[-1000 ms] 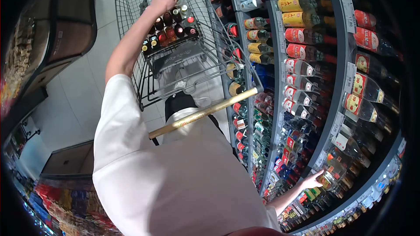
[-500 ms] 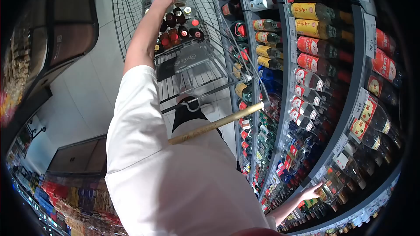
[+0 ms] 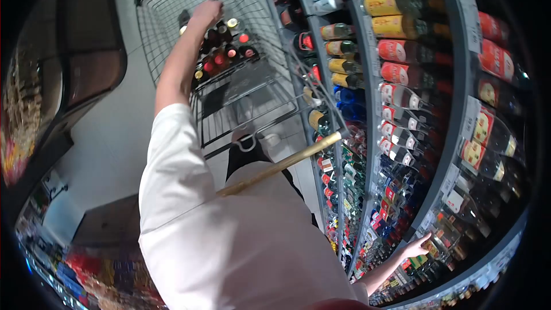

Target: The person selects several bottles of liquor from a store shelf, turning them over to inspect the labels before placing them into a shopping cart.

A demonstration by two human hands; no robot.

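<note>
My left hand (image 3: 206, 11) is stretched out at arm's length into the shopping cart (image 3: 166, 6). It hangs just above the caps of the bottles in the cart (image 3: 227, 51), with its fingers curled downward. From this angle I cannot tell whether they grip one of the caps or only rest on it. Those bottles stand upright in a tight cluster at the near end of the basket, against the wire wall on the shelf side. Their tops are red, dark and pale.

My right hand (image 3: 418, 247) is low and far out to the side, at the front edge of one of the lower shelves (image 3: 453, 109). Its fingers reach forward and touch a small clear bottle (image 3: 441, 245) at that edge, and I cannot make out whether they close round it. More small bottles stand packed just beside it.

The cart handle (image 3: 287, 162), a gold-coloured bar, crosses in front of my white shirt (image 3: 229, 241), and its far end comes close to the shelves. The shelves curve up the whole right side, filled with rows of bottles with red and yellow labels. White price tags (image 3: 472, 23) are fixed along the front edges. The pale tiled floor (image 3: 109, 120) lies under the cart and to its left.
</note>
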